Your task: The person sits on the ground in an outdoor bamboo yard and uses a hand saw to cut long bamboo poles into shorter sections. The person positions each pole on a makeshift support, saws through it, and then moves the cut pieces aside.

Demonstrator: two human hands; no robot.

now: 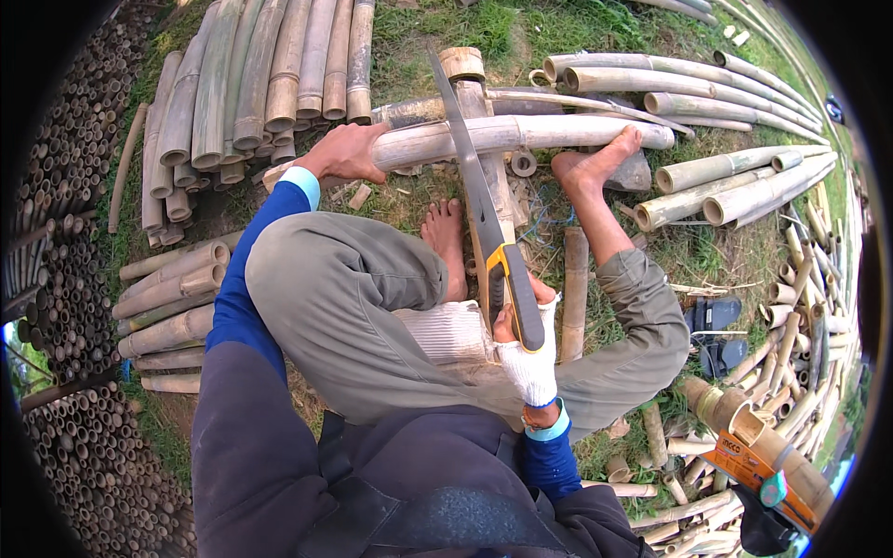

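A pale bamboo pole (558, 131) lies crosswise in front of me, over an upright-running bamboo support (498, 186). My left hand (349, 153) is bare and closed around the pole's left part. The gloved fingers of my right hand (528, 363) wrap the yellow and black handle of a handsaw (481, 200). The saw's long blade points away from me and crosses the pole near its middle. How deep the teeth sit in the bamboo cannot be made out. One bare foot (605, 163) presses on the pole's right part; the other foot (445, 244) is on the ground.
Stacked bamboo lengths (251, 74) stand at the far left, with more poles (688, 79) at the far right. Another bamboo pile (172, 312) lies left of my knee. Black sandals (716, 335) and an orange saw sleeve (758, 474) are on my right, near scattered offcuts (800, 344).
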